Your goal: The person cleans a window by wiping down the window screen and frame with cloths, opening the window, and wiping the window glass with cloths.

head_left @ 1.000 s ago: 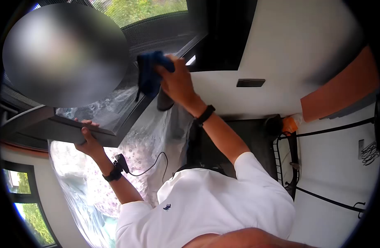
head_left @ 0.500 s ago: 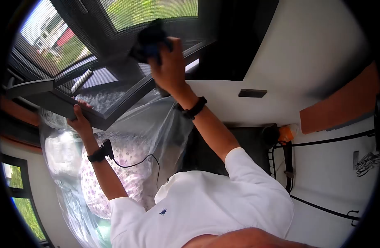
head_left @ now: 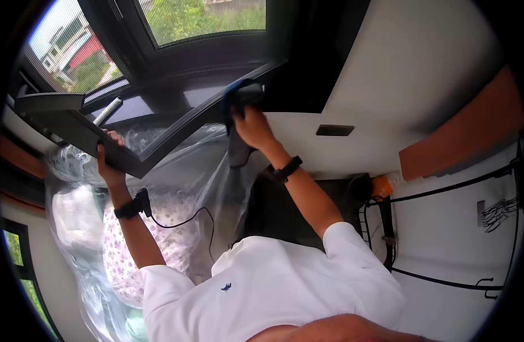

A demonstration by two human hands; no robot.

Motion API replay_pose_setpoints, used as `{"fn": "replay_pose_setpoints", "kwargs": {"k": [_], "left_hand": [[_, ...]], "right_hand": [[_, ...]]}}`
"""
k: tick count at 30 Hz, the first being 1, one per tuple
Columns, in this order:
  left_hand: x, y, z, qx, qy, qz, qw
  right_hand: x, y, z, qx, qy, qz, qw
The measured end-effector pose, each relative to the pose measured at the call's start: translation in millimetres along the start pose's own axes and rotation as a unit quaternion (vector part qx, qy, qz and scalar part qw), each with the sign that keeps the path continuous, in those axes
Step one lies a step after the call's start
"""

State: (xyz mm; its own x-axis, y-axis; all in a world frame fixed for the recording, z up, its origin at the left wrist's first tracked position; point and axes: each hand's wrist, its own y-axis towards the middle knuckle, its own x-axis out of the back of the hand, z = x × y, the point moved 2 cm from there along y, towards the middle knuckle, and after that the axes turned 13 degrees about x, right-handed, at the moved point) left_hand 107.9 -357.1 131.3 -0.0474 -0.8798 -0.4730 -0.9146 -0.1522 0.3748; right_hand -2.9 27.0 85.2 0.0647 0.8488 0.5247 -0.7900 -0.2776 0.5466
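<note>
My left hand (head_left: 110,162) is closed around the lower corner of a dark grey window frame (head_left: 176,135) that is swung inward, thumb on the near face and fingertips behind it. A pale handle (head_left: 107,111) shows just above that hand. Farther right, my right hand (head_left: 255,130) grips a dark cloth (head_left: 238,151), bunched at the top with a flap hanging down. The cloth lies against the right part of the frame's lower bar. Part of the bunched cloth is blurred.
Clear plastic sheeting (head_left: 213,154) covers bedding with a floral pattern (head_left: 142,245) below the frame. A black cable (head_left: 185,225) hangs from my left wrist strap. On the right are a white wall (head_left: 421,74), a wall plate (head_left: 335,130) and black metal rails (head_left: 453,188).
My right hand has moved right and down along the frame with the cloth, whose flap now hangs below the bar. My left hand keeps its hold on the corner. The view has shifted slightly.
</note>
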Motion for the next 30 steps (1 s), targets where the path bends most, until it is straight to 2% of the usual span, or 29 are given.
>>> {"fn": "replay_pose_setpoints", "kwargs": {"k": [3, 4, 6, 10, 11, 13, 14, 15, 16, 17, 18, 19, 21, 22, 23, 25, 27, 29, 30], "left_hand": [[-24, -34, -3, 0.021, 0.016, 0.000, 1.000], [-35, -49, -4, 0.019, 0.019, 0.001, 1.000], [-69, -89, 5, 0.019, -0.038, 0.032, 0.999], [-182, -173, 20, 0.001, -0.074, 0.023, 0.997], [-211, -193, 26, 0.004, -0.092, 0.028, 0.995], [-254, -234, 43, 0.045, -0.141, 0.060, 0.987], [-276, -244, 46, 0.084, -0.182, 0.113, 0.973], [-308, -250, 56, 0.079, -0.295, 0.234, 0.923], [-332, -257, 41, 0.155, -0.133, 0.136, 0.969], [-348, -253, 50, 0.176, -0.389, 0.275, 0.862], [-360, -250, 61, 0.187, -0.410, 0.287, 0.845], [-371, -248, 70, 0.195, -0.433, 0.299, 0.828], [-388, -254, 83, 0.185, -0.217, 0.161, 0.945], [-401, -260, 81, 0.162, -0.170, 0.138, 0.962], [-409, -263, 85, 0.162, -0.173, 0.137, 0.962], [-418, -262, 92, 0.093, -0.151, 0.177, 0.968], [-427, -259, 106, 0.057, -0.102, 0.197, 0.973], [-438, -263, 115, 0.045, -0.106, 0.177, 0.977], [-433, -262, 119, 0.007, -0.047, 0.222, 0.974]], "right_hand": [[10, -50, 75, 0.084, 0.095, 0.184, 0.975], [13, -65, 90, 0.086, 0.097, 0.182, 0.975], [21, -93, 115, 0.143, 0.220, 0.170, 0.950], [78, -153, 159, 0.233, 0.267, 0.172, 0.919], [97, -171, 171, 0.230, 0.271, 0.182, 0.917], [139, -201, 203, 0.344, 0.229, 0.133, 0.901], [155, -215, 218, 0.396, 0.193, 0.056, 0.896], [168, -226, 225, 0.398, 0.193, 0.052, 0.895], [182, -237, 230, 0.406, 0.148, -0.027, 0.901], [192, -247, 235, 0.410, 0.102, -0.109, 0.900], [196, -257, 233, 0.404, 0.093, -0.171, 0.894], [200, -262, 230, 0.408, 0.089, -0.175, 0.892], [214, -272, 222, 0.383, -0.023, -0.279, 0.880], [217, -277, 217, 0.343, -0.013, -0.282, 0.896], [219, -280, 216, 0.343, -0.015, -0.279, 0.897], [219, -282, 214, 0.302, -0.022, -0.337, 0.891], [218, -284, 219, 0.284, -0.031, -0.341, 0.896], [219, -288, 228, 0.271, -0.045, -0.334, 0.902], [221, -291, 233, 0.227, -0.094, -0.330, 0.912]]}}
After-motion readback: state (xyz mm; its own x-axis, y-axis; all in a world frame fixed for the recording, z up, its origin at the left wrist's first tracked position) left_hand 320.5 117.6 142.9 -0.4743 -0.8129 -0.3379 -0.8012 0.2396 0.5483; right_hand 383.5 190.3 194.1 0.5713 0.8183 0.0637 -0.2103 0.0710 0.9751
